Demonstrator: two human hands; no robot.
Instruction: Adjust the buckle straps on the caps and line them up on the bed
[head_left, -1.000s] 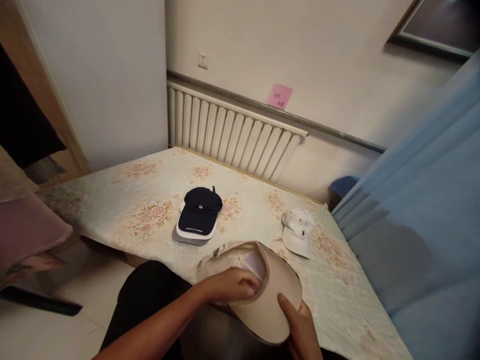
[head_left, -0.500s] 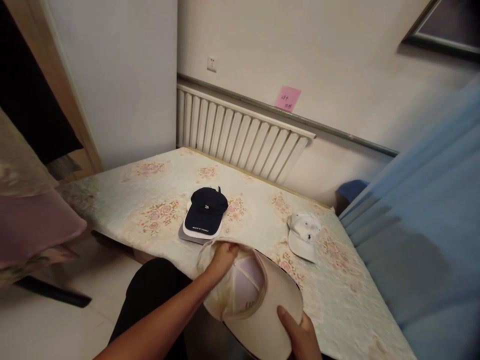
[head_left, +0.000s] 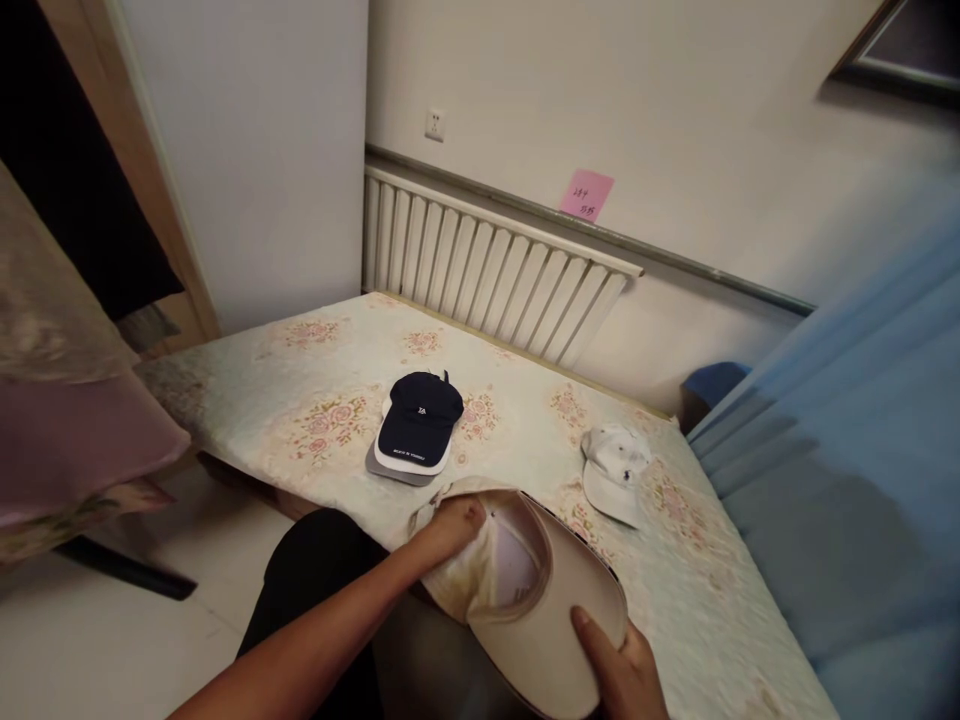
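A cream baseball cap (head_left: 547, 640) with a dark edge to its brim is held low in front of me, its inside turned up. My right hand (head_left: 626, 665) grips the brim, thumb on the underside and fingers beneath. My left hand (head_left: 454, 528) is inside the crown, closed in a fist against the lining; its fingertips are hidden. Just beyond, on the bed (head_left: 517, 430), lies a stack of caps: a navy cap (head_left: 421, 415) with small white lettering on top, white and grey brims under it. To the right lies a white cap (head_left: 616, 470) with a small dark logo.
Behind the bed runs a white radiator (head_left: 487, 265) along the wall, with a pink note (head_left: 587, 193) above it. A blue curtain (head_left: 840, 440) hangs at the right, a blue object (head_left: 712, 383) beside it. Draped cloth (head_left: 82, 440) fills the left side.
The cream cap has tilted slightly and shifted a little right in view with both hands. The left fist has moved a bit inside the crown. The whole view has shifted slightly.
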